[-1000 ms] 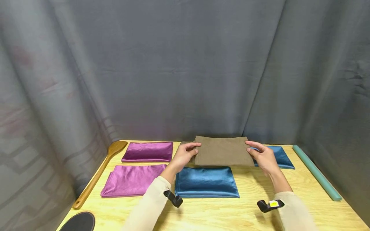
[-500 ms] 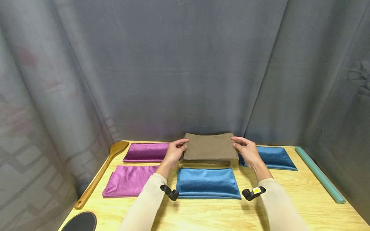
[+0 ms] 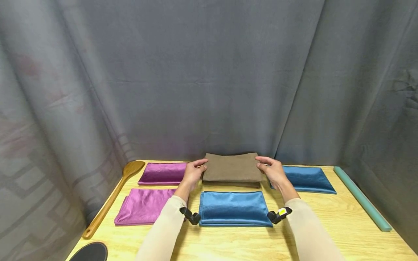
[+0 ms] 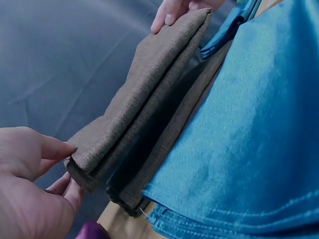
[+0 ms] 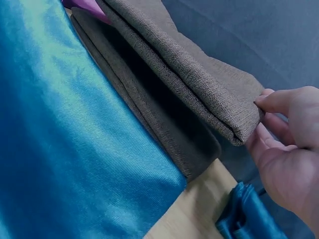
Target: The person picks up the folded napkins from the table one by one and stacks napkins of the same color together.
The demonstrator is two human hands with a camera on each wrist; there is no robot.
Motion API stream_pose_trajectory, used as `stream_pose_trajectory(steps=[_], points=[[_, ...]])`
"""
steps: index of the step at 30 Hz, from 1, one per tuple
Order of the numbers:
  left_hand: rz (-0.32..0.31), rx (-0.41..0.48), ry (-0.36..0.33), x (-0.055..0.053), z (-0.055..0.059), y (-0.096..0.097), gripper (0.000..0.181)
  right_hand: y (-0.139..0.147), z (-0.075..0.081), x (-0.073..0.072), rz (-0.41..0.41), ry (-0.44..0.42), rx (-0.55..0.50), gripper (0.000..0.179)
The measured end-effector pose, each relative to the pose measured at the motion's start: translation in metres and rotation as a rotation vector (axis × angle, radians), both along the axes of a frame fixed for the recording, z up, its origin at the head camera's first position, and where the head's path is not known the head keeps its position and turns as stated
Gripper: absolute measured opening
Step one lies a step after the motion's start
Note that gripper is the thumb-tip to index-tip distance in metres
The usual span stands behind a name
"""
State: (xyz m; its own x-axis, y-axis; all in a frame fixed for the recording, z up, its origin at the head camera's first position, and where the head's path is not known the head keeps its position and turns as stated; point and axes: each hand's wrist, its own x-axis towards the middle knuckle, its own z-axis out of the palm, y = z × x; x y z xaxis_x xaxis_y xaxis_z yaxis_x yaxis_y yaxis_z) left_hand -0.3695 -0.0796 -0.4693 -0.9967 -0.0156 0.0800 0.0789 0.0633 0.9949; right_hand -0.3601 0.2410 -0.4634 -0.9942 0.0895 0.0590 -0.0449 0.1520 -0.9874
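You are holding a folded brown cloth level by its two short ends, just above a second brown cloth lying on the bench, behind the near blue cloth. Your left hand and right hand are each pinching an end, thumb on top, fingers beneath, arms reaching forward.

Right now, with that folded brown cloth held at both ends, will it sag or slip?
The folded brown cloth probably stays fairly flat: the left hand and right hand pinch opposite ends. Its coarse weave likely grips well. Released at one end, it would likely droop.
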Motion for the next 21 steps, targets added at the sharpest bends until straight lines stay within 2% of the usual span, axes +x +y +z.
stream_pose_trajectory(steps=[7, 14, 21], points=[[0.012, -0.007, 0.0, -0.005, -0.008, -0.001, 0.033, -0.002, -0.006, -0.004, -0.005, -0.028, -0.012, 0.042], [0.021, -0.044, 0.008, -0.008, -0.014, 0.001, 0.034, -0.002, -0.012, -0.006, -0.009, -0.034, 0.032, 0.041], [0.042, -0.086, -0.001, -0.011, -0.022, 0.001, 0.033, -0.001, -0.023, -0.009, 0.014, -0.083, 0.078, 0.042]])
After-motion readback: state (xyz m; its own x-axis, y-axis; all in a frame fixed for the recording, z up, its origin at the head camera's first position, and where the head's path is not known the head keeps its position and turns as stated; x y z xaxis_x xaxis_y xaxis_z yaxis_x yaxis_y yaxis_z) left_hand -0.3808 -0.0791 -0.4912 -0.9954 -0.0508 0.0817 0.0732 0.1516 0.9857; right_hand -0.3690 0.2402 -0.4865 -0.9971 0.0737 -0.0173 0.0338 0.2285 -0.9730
